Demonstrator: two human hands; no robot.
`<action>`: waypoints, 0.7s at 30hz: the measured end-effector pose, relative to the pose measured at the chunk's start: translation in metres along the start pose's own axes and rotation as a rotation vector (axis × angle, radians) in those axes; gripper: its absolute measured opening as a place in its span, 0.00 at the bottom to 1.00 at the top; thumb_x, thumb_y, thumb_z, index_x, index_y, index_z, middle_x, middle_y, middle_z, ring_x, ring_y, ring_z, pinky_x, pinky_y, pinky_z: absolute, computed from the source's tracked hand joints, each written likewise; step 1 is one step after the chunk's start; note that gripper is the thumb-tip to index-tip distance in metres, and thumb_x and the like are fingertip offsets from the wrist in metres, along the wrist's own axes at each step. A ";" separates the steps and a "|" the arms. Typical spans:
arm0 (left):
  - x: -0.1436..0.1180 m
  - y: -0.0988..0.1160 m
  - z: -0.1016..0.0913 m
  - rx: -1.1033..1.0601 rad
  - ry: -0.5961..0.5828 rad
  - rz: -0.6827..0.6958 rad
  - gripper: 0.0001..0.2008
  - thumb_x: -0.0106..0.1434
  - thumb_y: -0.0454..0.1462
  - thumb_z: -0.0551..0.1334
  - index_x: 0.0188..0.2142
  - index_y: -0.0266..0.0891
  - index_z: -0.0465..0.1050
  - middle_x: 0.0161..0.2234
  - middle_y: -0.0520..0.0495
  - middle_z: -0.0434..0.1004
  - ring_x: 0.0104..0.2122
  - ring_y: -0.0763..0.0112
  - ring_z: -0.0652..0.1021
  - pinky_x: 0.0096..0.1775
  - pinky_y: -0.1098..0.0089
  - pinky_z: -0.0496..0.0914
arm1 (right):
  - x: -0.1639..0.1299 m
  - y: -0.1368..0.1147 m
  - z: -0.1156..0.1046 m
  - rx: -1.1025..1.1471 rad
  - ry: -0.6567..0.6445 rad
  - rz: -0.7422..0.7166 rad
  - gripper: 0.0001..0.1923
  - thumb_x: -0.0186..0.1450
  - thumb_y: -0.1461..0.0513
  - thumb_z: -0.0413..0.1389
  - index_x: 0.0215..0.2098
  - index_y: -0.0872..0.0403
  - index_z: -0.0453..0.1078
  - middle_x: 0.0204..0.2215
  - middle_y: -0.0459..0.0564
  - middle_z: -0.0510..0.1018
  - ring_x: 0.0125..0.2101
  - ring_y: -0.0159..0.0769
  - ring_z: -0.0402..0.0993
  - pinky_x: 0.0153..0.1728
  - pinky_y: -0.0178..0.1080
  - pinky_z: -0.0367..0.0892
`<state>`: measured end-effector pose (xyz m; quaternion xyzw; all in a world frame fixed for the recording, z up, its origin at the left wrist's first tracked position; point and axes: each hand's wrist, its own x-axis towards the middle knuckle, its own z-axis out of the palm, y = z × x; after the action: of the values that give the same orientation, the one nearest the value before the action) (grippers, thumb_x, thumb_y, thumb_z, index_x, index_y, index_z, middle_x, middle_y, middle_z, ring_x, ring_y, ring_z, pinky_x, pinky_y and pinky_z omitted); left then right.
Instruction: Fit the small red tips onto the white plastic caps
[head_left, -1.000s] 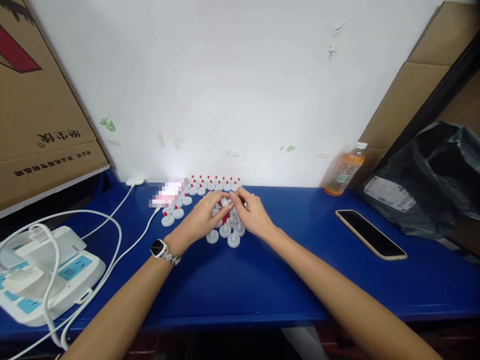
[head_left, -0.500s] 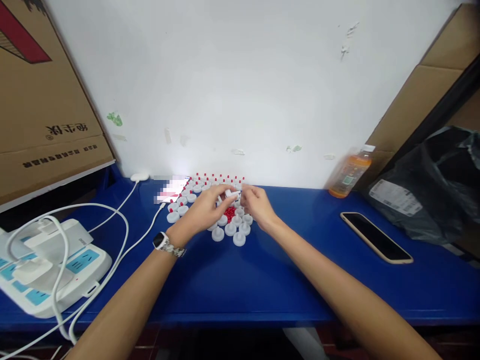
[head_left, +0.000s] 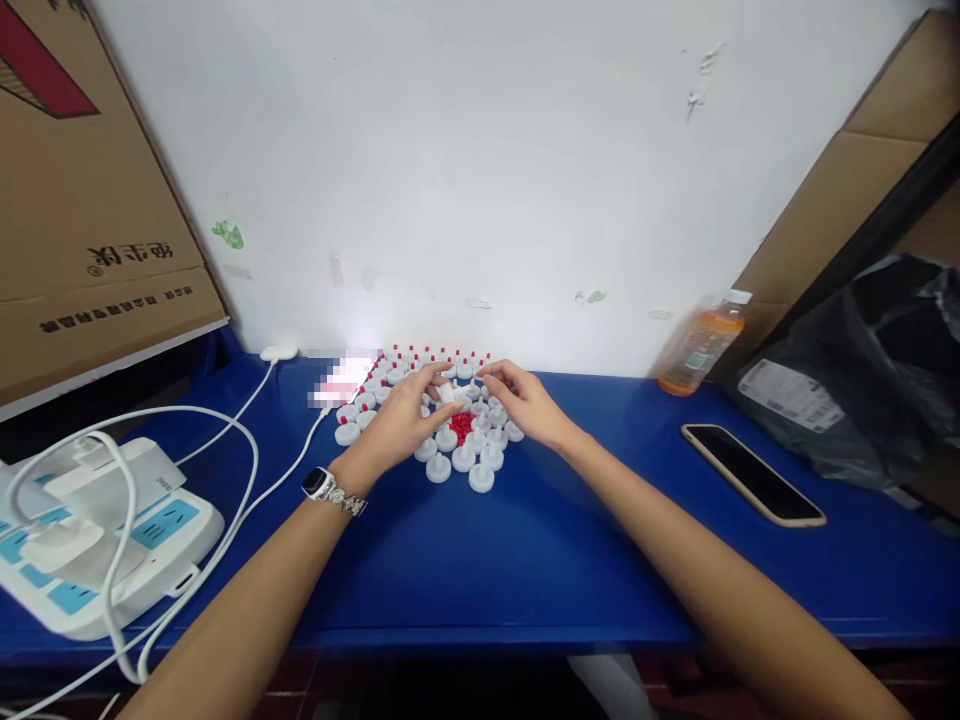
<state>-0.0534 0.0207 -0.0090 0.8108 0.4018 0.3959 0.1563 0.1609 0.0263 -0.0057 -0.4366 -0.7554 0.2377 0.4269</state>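
My left hand is closed, with a white plastic nozzle cap between thumb and fingers, tilted so its spout points right. Close to that spout, my right hand has its thumb and forefinger drawn together; whatever they pinch is too small to make out. Below both hands lies a pile of small red tips. Bare white nozzle caps stand around the pile, spouts up. Behind and to the left, rows of white caps with red tips stand on the blue table.
A phone with a white cable lies left of the caps. A power strip with looping cables fills the left side. On the right are another phone, an orange drink bottle and a dark plastic bag. A white wall stands behind.
My right hand's fingers have loosened and straightened somewhat beside the spout. The left hand has shifted slightly left and opened its grip a little, still holding the white cap.
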 end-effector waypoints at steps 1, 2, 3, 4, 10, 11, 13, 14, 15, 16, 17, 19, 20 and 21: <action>0.000 0.002 0.003 0.001 0.012 0.011 0.29 0.64 0.44 0.64 0.62 0.41 0.61 0.47 0.43 0.78 0.43 0.62 0.77 0.46 0.60 0.71 | 0.000 -0.001 -0.001 0.083 -0.009 0.008 0.15 0.69 0.53 0.53 0.47 0.54 0.70 0.30 0.46 0.76 0.30 0.33 0.68 0.34 0.37 0.63; -0.001 0.005 0.006 0.001 0.021 0.024 0.31 0.64 0.44 0.65 0.64 0.42 0.58 0.46 0.44 0.79 0.44 0.61 0.78 0.48 0.59 0.70 | -0.001 -0.003 -0.001 0.159 -0.033 0.014 0.16 0.67 0.53 0.55 0.47 0.54 0.69 0.29 0.45 0.75 0.28 0.33 0.68 0.33 0.37 0.63; -0.002 0.008 0.009 0.001 0.029 0.036 0.33 0.64 0.43 0.65 0.65 0.43 0.56 0.46 0.44 0.79 0.45 0.61 0.78 0.50 0.58 0.70 | -0.001 -0.005 -0.001 0.226 -0.065 0.015 0.16 0.66 0.53 0.57 0.46 0.54 0.69 0.28 0.45 0.76 0.27 0.32 0.69 0.32 0.37 0.64; -0.002 0.011 0.012 0.003 0.041 0.040 0.33 0.64 0.43 0.65 0.65 0.45 0.55 0.47 0.45 0.79 0.47 0.60 0.78 0.51 0.57 0.69 | 0.000 -0.008 -0.001 0.284 -0.092 0.014 0.16 0.64 0.53 0.59 0.44 0.54 0.69 0.28 0.45 0.76 0.27 0.32 0.69 0.32 0.36 0.64; -0.003 0.021 0.020 0.022 0.071 -0.021 0.35 0.63 0.48 0.66 0.64 0.46 0.55 0.54 0.42 0.75 0.51 0.57 0.76 0.51 0.55 0.70 | 0.026 0.003 -0.024 0.152 0.114 -0.001 0.09 0.61 0.57 0.60 0.31 0.54 0.70 0.25 0.47 0.77 0.27 0.34 0.73 0.30 0.35 0.66; -0.002 0.020 0.020 0.031 0.060 -0.018 0.33 0.63 0.49 0.66 0.63 0.46 0.57 0.54 0.42 0.75 0.50 0.58 0.76 0.50 0.55 0.70 | 0.033 0.011 -0.030 0.022 0.164 0.008 0.07 0.60 0.59 0.61 0.31 0.55 0.70 0.24 0.47 0.77 0.26 0.33 0.73 0.30 0.35 0.65; -0.002 0.019 0.021 0.054 0.043 -0.011 0.28 0.64 0.49 0.65 0.59 0.45 0.61 0.53 0.43 0.75 0.48 0.59 0.76 0.49 0.56 0.71 | 0.049 0.029 -0.037 -0.209 0.190 0.070 0.03 0.57 0.64 0.61 0.28 0.55 0.72 0.25 0.48 0.78 0.27 0.34 0.73 0.30 0.35 0.65; -0.002 0.018 0.021 0.065 0.040 -0.006 0.26 0.64 0.49 0.64 0.58 0.44 0.63 0.52 0.43 0.76 0.48 0.59 0.76 0.48 0.56 0.71 | 0.056 0.038 -0.038 -0.302 0.170 0.112 0.01 0.57 0.65 0.60 0.29 0.56 0.73 0.26 0.49 0.79 0.28 0.34 0.74 0.31 0.34 0.65; -0.003 0.017 0.022 0.075 0.036 -0.002 0.24 0.65 0.49 0.63 0.56 0.44 0.64 0.51 0.43 0.76 0.47 0.59 0.76 0.48 0.57 0.71 | 0.062 0.046 -0.037 -0.388 0.130 0.152 0.01 0.57 0.66 0.59 0.30 0.56 0.74 0.27 0.50 0.80 0.29 0.34 0.75 0.32 0.34 0.65; -0.003 0.016 0.022 0.082 0.031 0.002 0.23 0.65 0.48 0.63 0.56 0.44 0.65 0.51 0.43 0.76 0.47 0.59 0.76 0.48 0.57 0.71 | 0.066 0.053 -0.035 -0.454 0.080 0.187 0.03 0.57 0.67 0.59 0.30 0.56 0.75 0.29 0.51 0.81 0.30 0.35 0.75 0.32 0.34 0.66; -0.004 0.016 0.022 0.089 0.023 0.006 0.22 0.66 0.48 0.62 0.55 0.43 0.66 0.50 0.44 0.76 0.47 0.60 0.76 0.48 0.58 0.71 | 0.070 0.058 -0.032 -0.501 0.028 0.211 0.04 0.57 0.67 0.59 0.31 0.56 0.76 0.30 0.52 0.81 0.31 0.35 0.76 0.33 0.34 0.66; -0.004 0.015 0.022 0.097 0.004 0.014 0.20 0.67 0.48 0.61 0.54 0.43 0.67 0.49 0.44 0.76 0.47 0.60 0.76 0.48 0.58 0.71 | 0.074 0.064 -0.026 -0.543 -0.053 0.232 0.05 0.56 0.68 0.59 0.30 0.56 0.77 0.31 0.53 0.82 0.32 0.36 0.77 0.33 0.33 0.66; -0.004 0.015 0.021 0.100 -0.003 0.015 0.19 0.67 0.48 0.60 0.53 0.43 0.68 0.49 0.44 0.76 0.47 0.60 0.76 0.48 0.58 0.71 | 0.074 0.065 -0.024 -0.544 -0.079 0.233 0.05 0.56 0.69 0.59 0.30 0.56 0.77 0.31 0.53 0.82 0.32 0.36 0.77 0.33 0.33 0.66; -0.004 0.015 0.021 0.102 -0.009 0.016 0.18 0.68 0.48 0.60 0.53 0.43 0.68 0.48 0.45 0.76 0.47 0.60 0.76 0.48 0.58 0.71 | 0.075 0.065 -0.023 -0.540 -0.098 0.232 0.05 0.56 0.69 0.60 0.29 0.56 0.78 0.30 0.52 0.83 0.32 0.36 0.77 0.33 0.32 0.65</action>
<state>-0.0306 0.0096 -0.0155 0.8227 0.4142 0.3725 0.1134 0.1911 0.1232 -0.0085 -0.6058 -0.7561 0.0960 0.2283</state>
